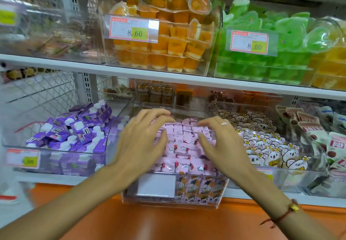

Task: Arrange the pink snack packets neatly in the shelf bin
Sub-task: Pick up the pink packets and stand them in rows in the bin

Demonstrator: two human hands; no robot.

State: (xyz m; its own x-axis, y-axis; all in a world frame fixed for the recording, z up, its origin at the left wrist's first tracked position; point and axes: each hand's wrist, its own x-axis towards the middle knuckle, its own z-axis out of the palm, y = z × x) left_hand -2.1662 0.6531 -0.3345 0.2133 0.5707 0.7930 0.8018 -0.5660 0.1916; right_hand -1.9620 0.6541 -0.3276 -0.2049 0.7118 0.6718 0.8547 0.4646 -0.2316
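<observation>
Both hands are over the pink packets (184,146) in the bin (215,200). The left hand (142,138) and right hand (222,142) are open, one on each side of the pile.

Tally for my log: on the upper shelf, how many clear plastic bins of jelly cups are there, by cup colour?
Clear bin of orange jelly cups: 1
Clear bin of green jelly cups: 1
Clear bin of yellow jelly cups, partly out of frame: 1
Total: 3

Left hand (142,138) and right hand (222,142) reaching forward side by side, palms down, fingers spread and loosely bent
</observation>
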